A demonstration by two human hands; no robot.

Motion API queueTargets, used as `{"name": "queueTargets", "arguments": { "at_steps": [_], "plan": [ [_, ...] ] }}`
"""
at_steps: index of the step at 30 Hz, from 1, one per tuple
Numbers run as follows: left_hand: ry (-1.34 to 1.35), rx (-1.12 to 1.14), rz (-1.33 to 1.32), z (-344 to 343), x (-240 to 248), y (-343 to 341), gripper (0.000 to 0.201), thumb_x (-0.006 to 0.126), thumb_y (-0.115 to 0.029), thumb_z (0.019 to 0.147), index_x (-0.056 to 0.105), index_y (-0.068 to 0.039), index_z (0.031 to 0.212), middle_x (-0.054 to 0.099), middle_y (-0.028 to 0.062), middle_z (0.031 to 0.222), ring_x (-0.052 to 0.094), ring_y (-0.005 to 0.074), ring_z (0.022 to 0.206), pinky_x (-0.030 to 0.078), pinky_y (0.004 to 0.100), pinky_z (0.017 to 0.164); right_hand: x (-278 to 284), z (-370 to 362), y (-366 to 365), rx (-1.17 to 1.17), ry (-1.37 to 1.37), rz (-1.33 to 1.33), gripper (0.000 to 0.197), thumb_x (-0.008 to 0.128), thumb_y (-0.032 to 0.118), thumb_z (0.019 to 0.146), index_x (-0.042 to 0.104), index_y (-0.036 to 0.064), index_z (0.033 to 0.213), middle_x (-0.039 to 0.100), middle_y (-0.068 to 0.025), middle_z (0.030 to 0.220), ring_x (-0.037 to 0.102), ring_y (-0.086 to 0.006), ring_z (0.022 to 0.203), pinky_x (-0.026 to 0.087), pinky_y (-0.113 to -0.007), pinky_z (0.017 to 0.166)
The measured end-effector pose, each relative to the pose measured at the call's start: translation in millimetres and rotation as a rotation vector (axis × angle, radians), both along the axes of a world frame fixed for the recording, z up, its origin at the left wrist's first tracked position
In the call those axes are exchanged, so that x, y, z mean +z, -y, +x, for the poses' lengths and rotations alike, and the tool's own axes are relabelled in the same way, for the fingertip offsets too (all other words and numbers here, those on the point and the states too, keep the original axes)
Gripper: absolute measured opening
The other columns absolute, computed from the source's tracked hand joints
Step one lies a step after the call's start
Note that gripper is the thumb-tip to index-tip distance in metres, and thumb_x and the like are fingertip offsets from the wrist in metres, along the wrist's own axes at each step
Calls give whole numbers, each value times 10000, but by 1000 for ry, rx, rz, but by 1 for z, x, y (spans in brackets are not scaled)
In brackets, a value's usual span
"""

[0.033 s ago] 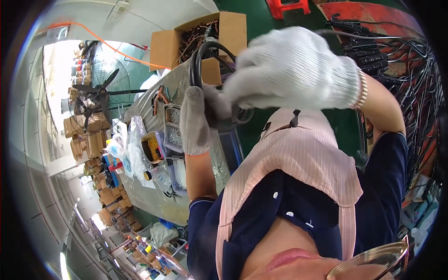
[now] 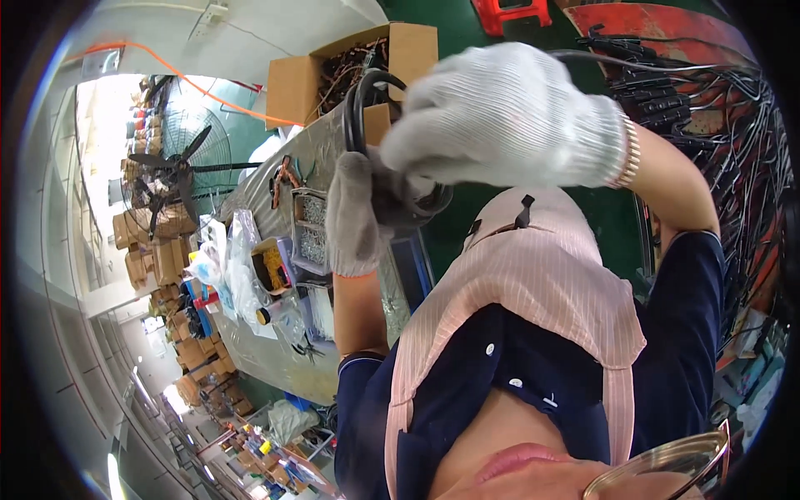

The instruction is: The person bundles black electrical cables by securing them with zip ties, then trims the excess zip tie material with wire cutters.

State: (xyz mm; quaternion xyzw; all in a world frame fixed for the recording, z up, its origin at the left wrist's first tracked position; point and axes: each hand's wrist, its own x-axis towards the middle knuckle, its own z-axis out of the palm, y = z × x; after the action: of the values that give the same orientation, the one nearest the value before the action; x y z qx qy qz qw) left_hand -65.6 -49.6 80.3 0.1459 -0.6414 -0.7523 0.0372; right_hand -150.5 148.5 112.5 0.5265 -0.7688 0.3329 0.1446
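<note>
Black cable coil (image 2: pixel 392 125) is up in front of my chest, above the worktop (image 2: pixel 275 367), held between both gloved hands. Left hand (image 2: pixel 357 218) grips the coil's lower part, fingers (image 2: pixel 346 242) wrapped tight round the bundle. Right hand (image 2: pixel 508 117) sits on top, fingers curled down over the loops, so clamped on it too. A loose strand runs off past the right-hand knuckles toward the heap of black leads (image 2: pixel 708 125) beyond my right wrist.

Step, as I read it: bunching/winding the cable into a coil, mid-wrap. Can't tell if a tie is on yet, glove blocks it. Next move prob needs left hand to keep the loops pinched while right feeds the tail round w/o letting turns spring open.

Beyond the left fingers: open cardboard box (image 2: pixel 350 71) w/ wire bits. Below them: small parts tray (image 2: pixel 310 233), yellow bits in a tub (image 2: pixel 271 265), plastic bags (image 2: pixel 229 267). Fan (image 2: pixel 179 167) further off that side.
</note>
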Motion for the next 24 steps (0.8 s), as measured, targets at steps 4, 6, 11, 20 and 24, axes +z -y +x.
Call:
{"name": "queueTargets", "arguments": {
  "at_steps": [4, 6, 11, 20, 24],
  "plan": [
    [-201, -404, 35, -4, -20, 29, 360, 503, -397, 1016, 527, -39, 1046, 537, 36, 651, 489, 140, 474, 444, 280, 510, -10, -28, 32, -4, -247, -25, 278, 696, 289, 796, 661, 253, 1070, 634, 19, 870, 652, -193, 737, 515, -341, 536],
    [-115, -453, 565, -7, -3, 8, 284, 600, -278, 951, 541, 0, 963, 530, 51, 600, 494, 149, 452, 421, 261, 438, -25, -55, 23, 74, -702, -31, 441, 669, 202, 768, 623, 321, 1190, 619, 6, 836, 629, -207, 640, 487, -332, 454],
    [-312, -750, 470, 24, -15, 65, 226, 660, -165, 865, 537, -31, 730, 520, 42, 555, 494, 174, 416, 427, 295, 401, -73, -122, -57, -97, -351, -128, 520, 624, 158, 859, 552, 299, 1355, 640, -75, 830, 620, -240, 673, 506, -346, 549],
    [-508, -1198, 898, 14, -17, 112, 200, 545, -158, 947, 559, -51, 779, 467, -26, 471, 431, 129, 328, 396, 286, 338, -214, -63, -250, -526, 310, 657, 271, 613, 158, 884, 651, 176, 1152, 602, -136, 941, 623, -334, 892, 518, -425, 770],
    [-324, -311, 542, 40, -29, 82, 336, 541, -223, 989, 532, 62, 1166, 400, -72, 455, 333, 66, 331, 307, 230, 366, -106, -7, -139, -137, 279, 620, 196, 698, 284, 789, 672, 170, 947, 600, -67, 809, 643, -291, 759, 518, -402, 662]
  ]
}}
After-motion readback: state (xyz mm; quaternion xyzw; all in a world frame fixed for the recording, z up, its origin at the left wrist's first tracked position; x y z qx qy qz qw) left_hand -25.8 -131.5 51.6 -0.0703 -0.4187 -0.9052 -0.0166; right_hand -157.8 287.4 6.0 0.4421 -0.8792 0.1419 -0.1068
